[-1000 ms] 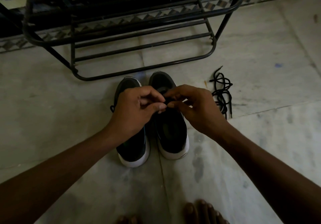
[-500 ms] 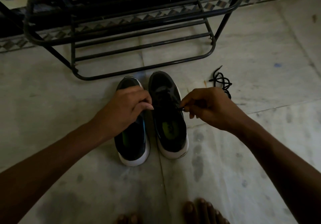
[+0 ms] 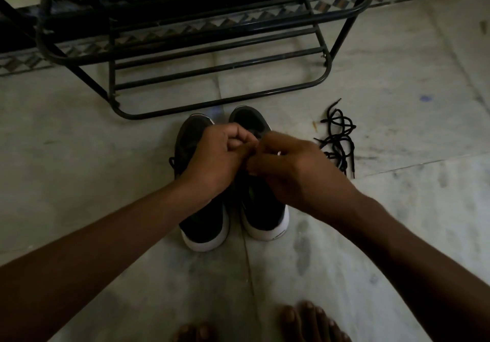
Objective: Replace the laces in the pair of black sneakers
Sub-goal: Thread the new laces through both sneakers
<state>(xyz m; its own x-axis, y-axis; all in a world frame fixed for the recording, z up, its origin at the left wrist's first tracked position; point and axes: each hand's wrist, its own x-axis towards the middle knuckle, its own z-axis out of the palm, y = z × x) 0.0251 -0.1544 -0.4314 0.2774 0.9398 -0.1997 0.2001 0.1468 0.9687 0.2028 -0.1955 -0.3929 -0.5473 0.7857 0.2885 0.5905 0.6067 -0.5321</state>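
Observation:
Two black sneakers with white soles stand side by side on the floor, heels toward me: the left sneaker (image 3: 204, 222) and the right sneaker (image 3: 265, 214). My left hand (image 3: 217, 156) and my right hand (image 3: 294, 169) meet over the right sneaker's tongue, fingers curled and fingertips touching. They appear to pinch its black lace, which the hands mostly hide. A loose black lace (image 3: 338, 140) lies tangled on the floor to the right of the shoes.
A black metal shoe rack (image 3: 217, 76) stands just beyond the sneakers' toes. My bare toes (image 3: 310, 320) show at the bottom edge. The floor is pale stone tile with a patterned border at the wall.
My hands, apart half a second ago with the right one pulling lace sideways, have come back together over the right sneaker.

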